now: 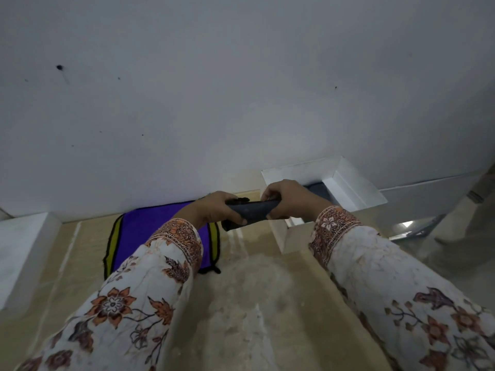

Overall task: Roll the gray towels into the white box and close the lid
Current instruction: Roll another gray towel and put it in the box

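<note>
You held the rolled gray towel (251, 211) with your left hand (214, 210) and right hand (288, 199) curled round its ends, just left of the white box (348, 183); keeping it tight would have eased insertion.

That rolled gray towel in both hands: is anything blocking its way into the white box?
Nothing visible does. Left hand and right hand grip the rolled gray towel just before the white box, whose lid stands open. Another gray towel already lies inside.
</note>
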